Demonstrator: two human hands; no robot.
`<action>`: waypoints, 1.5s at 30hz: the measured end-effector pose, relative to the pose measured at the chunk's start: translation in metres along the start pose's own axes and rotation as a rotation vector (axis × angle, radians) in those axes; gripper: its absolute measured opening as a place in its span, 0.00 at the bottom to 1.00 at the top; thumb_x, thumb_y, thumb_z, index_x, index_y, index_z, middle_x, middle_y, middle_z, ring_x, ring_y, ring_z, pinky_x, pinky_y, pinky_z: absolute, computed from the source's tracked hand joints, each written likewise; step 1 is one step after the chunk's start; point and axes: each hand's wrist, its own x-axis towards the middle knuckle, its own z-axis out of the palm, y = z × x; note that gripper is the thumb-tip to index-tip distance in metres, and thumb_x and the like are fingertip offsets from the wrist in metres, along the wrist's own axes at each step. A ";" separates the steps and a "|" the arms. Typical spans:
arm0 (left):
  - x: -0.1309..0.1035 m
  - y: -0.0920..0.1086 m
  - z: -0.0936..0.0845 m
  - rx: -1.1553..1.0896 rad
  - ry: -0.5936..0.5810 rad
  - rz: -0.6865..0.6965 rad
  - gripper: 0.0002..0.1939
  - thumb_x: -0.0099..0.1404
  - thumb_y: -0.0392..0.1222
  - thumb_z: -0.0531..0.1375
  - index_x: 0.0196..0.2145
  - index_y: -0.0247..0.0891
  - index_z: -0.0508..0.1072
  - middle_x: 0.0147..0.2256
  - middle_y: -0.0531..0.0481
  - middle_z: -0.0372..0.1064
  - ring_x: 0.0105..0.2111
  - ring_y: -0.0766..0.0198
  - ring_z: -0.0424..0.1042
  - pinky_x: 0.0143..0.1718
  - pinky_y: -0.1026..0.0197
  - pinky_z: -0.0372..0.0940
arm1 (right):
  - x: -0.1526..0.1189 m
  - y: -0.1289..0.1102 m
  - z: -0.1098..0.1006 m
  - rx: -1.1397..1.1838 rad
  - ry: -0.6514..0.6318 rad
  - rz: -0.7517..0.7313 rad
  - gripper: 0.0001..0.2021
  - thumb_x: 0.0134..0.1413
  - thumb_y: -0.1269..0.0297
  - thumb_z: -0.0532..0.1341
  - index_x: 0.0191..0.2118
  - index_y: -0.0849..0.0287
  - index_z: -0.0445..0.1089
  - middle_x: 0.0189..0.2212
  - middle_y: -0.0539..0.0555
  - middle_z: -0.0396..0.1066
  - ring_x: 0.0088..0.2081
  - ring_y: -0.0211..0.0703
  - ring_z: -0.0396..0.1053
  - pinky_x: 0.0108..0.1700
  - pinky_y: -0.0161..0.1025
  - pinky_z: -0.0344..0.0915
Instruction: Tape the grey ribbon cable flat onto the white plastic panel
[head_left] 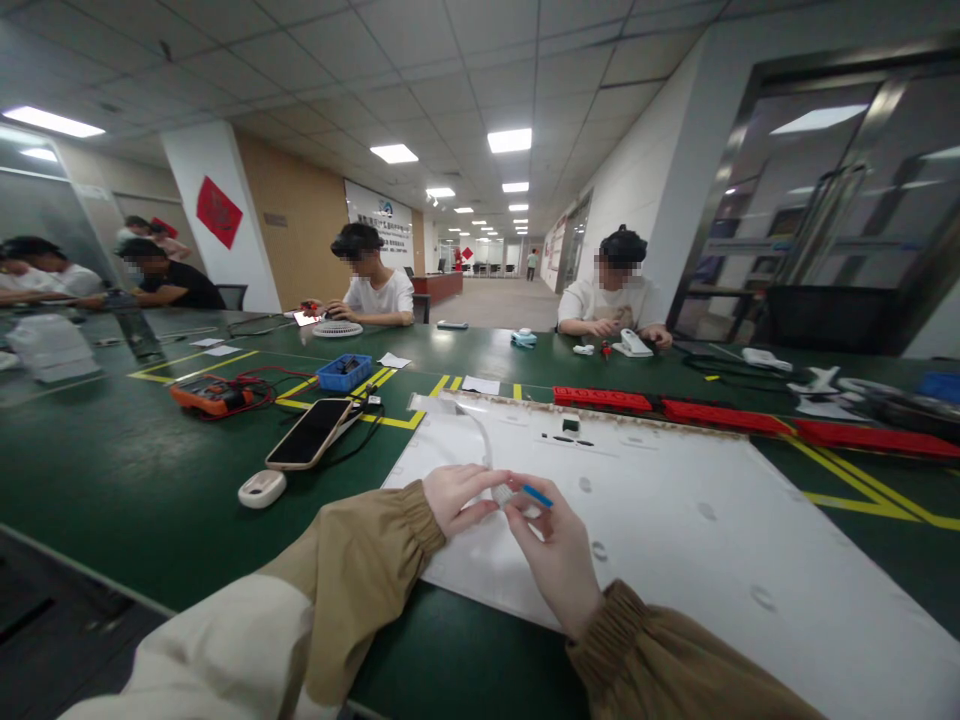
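Above the left part of a large white panel (667,520), my two hands meet around a small whitish piece (502,494) with a textured surface. My left hand (459,497) pinches its left side. My right hand (553,545) closes on it from the right, thumb and fingertips together. A short blue strip (538,496) sticks out by the right fingertips; whether it belongs to the whitish piece I cannot tell. A pale curved strip (482,437) lies on the panel behind my hands. Farther back on the panel sits a small dark green block (571,425).
Left of the panel are a phone (309,434), a white rounded case (262,489), an orange multimeter (212,393) and a blue bin (344,372). Red bars (724,416) run behind the panel. Across the green table (150,480) sit two people (379,290) handling small items.
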 end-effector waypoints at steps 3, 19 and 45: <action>0.000 0.000 0.001 -0.012 -0.002 -0.013 0.19 0.69 0.45 0.48 0.54 0.35 0.61 0.41 0.42 0.71 0.40 0.59 0.72 0.42 0.58 0.68 | 0.000 0.002 0.000 0.016 -0.025 0.071 0.13 0.52 0.66 0.60 0.45 0.58 0.65 0.30 0.51 0.70 0.32 0.38 0.69 0.35 0.35 0.69; 0.003 0.005 0.008 -0.483 0.207 -0.333 0.32 0.66 0.41 0.52 0.64 0.41 0.43 0.43 0.43 0.72 0.39 0.61 0.72 0.38 0.60 0.68 | 0.002 0.003 0.001 0.027 -0.152 0.276 0.15 0.54 0.55 0.54 0.30 0.62 0.70 0.35 0.60 0.73 0.30 0.46 0.74 0.33 0.40 0.69; 0.005 -0.053 0.004 -0.995 0.746 -1.083 0.23 0.36 0.51 0.72 0.25 0.33 0.72 0.16 0.56 0.63 0.13 0.72 0.61 0.16 0.68 0.59 | -0.009 -0.024 0.008 -0.096 -0.439 0.530 0.18 0.52 0.54 0.57 0.18 0.58 0.57 0.12 0.44 0.53 0.15 0.31 0.54 0.17 0.29 0.52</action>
